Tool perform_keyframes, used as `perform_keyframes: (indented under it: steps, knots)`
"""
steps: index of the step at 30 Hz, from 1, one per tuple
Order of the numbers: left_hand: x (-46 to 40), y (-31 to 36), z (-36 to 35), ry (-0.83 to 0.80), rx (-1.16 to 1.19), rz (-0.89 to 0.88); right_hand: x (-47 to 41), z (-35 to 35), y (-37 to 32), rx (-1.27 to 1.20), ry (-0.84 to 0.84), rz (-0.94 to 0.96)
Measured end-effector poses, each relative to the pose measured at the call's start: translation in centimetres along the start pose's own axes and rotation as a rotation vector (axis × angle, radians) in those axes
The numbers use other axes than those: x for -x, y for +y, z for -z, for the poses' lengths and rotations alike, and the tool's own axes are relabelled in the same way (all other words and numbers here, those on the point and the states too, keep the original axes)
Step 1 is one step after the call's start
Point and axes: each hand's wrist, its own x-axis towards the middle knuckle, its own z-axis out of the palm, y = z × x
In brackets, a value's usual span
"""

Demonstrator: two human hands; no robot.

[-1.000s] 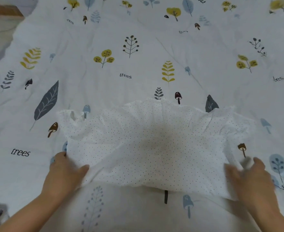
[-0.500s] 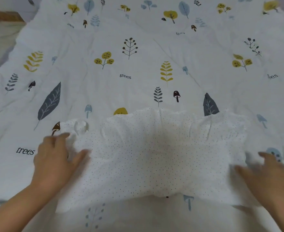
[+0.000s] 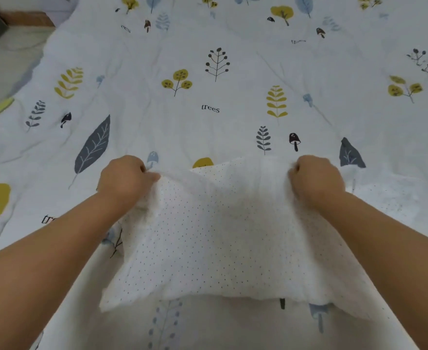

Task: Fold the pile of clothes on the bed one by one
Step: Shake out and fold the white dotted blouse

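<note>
Left hand: the left hand (image 3: 124, 176) is curled tight on the far left edge of a white dotted garment (image 3: 223, 238), thumb and fingers pinching the cloth against each other.
Garment: it lies on the bed (image 3: 207, 97) right in front of the person, spread over a leaf-and-mushroom printed bedsheet, its far edge raised between the two fists and its near hem flat on the sheet.
Right hand: the right hand (image 3: 313, 178) is closed on the far right edge in the same way, well apart from the other, the cloth stretched between them.
Step in hand: I'd judge this to be a fold of the far edge, either toward the near hem or away for a shake-out; I can't tell which.
Doing it well: keep both fists level and the edge taut, carry them together, and lay edge on edge so no crease is trapped underneath.
Hard to make out: the fingertips are buried in fabric; what kind of garment it is stays unclear, as sleeves or neckline don't show; its right side blurs into the sheet; no pile of other clothes is visible here.
</note>
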Motion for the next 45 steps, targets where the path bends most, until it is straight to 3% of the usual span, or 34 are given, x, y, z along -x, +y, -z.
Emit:
perform_keyframes:
  steps: [3, 6, 9, 11, 14, 17, 20, 23, 27, 31, 35, 39, 45]
  knots:
    - [2.3, 2.0, -0.8, 0.254, 0.241, 0.052, 1.2, -0.2, 0.5, -0.249, 0.268, 0.025]
    - [6.3, 3.6, -2.8, 0.338, 0.144, -0.352, 5.1, -2.0, 0.1, -0.139, 0.43, 0.194]
    - [8.3, 3.2, -4.9, 0.048, -0.135, -0.604, 7.5, -4.6, 0.4, 0.116, 0.223, 0.248]
    - [7.8, 2.4, -6.0, -0.141, -0.288, -0.572, 7.4, -5.9, 1.3, 0.204, 0.041, 0.214]
    - [6.7, 1.8, -7.3, -0.242, -0.366, -0.524, 6.8, -6.4, 1.7, 0.217, -0.054, 0.184]
    - [6.9, 2.6, -6.4, -0.218, -0.389, -0.515, 7.0, -4.9, 1.2, 0.165, -0.09, 0.219]
    - [8.2, 4.9, -4.0, 0.027, -0.237, -0.508, 9.1, -2.0, 2.3, -0.033, 0.149, 0.276]
    - [9.2, 8.4, -3.2, 0.139, -0.083, -0.579, 12.0, -0.4, 5.0, -0.221, 0.356, 0.14]
    - [10.9, 14.4, -3.6, -0.074, 0.065, -0.693, 14.8, 0.3, 9.4, -0.31, 0.263, -0.194]
    - [11.4, 19.8, -5.2, -0.141, 0.138, -0.781, 16.5, 0.7, 11.8, -0.386, 0.083, -0.488]
    - [11.7, 25.4, -6.4, -0.236, 0.126, -0.756, 16.5, 0.6, 13.0, -0.536, -0.082, -0.578]
    - [12.0, 30.0, -7.8, -0.4, -0.006, -0.545, 16.0, 0.3, 13.6, -0.634, -0.183, -0.573]
    - [13.0, 33.9, -9.5, -0.512, -0.111, -0.3, 16.2, -0.5, 12.6, -0.751, -0.125, -0.429]
